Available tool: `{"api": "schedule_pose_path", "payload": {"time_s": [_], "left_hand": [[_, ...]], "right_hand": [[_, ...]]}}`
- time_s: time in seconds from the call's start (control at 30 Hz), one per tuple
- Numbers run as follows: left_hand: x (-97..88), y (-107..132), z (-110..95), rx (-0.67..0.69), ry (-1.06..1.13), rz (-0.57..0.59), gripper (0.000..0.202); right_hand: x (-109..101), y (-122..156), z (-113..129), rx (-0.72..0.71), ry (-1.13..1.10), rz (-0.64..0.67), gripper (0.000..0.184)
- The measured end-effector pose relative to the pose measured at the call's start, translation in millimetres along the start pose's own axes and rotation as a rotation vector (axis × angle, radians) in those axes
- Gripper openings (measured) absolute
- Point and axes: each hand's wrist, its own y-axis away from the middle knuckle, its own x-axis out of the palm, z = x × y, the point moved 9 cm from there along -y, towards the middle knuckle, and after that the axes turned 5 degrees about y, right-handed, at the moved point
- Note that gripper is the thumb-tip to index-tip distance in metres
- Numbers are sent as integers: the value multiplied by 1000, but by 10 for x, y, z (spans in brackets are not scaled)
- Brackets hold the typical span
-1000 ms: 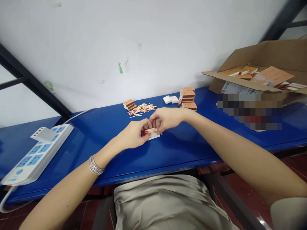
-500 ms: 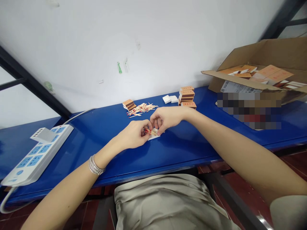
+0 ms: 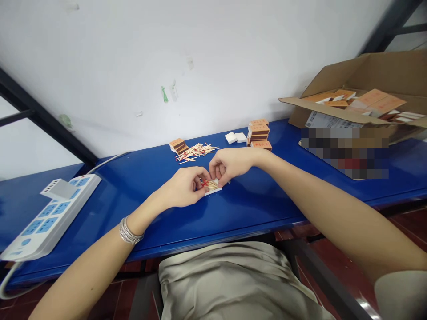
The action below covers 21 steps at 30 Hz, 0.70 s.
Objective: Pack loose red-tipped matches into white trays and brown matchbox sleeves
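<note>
A small white matchbox tray (image 3: 214, 191) lies on the blue table between my hands, with red-headed matches (image 3: 211, 185) in it. My left hand (image 3: 185, 186) has its fingers curled around the tray's left end, by the match heads. At the right end, the thumb and fingers of my right hand (image 3: 233, 163) close on the tray near the bare match ends. The fingers partly hide the tray and the matches. Just behind my hands is a loose pile of matches (image 3: 200, 151).
Orange matchboxes stand in a stack (image 3: 258, 131) at the back, beside white trays (image 3: 235, 138). More matchboxes (image 3: 178, 145) sit behind the match pile. A cardboard box (image 3: 333, 114) of matchboxes is at right, a power strip (image 3: 53, 218) at left.
The matches between my fingers have settled lower and flatter into the tray, and more of them shows. My hands have barely moved.
</note>
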Motion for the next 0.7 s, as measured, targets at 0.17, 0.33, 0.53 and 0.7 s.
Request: {"api": "schedule_pose_path", "payload": {"time_s": [0.17, 0.33, 0.53, 0.7], "left_hand": [[-44, -17, 67, -3, 88, -10, 19], [-132, -57, 235, -72, 196, 7, 17], [-94, -4, 313, -145, 104, 173, 12], [-48, -6, 208, -76, 108, 175, 11]], "right_hand": [[-51, 10, 17, -8, 61, -44, 43], [-62, -10, 24, -13, 75, -75, 38], [-22, -48, 31, 1, 134, -93, 25], [-13, -48, 84, 10, 173, -114, 22]]}}
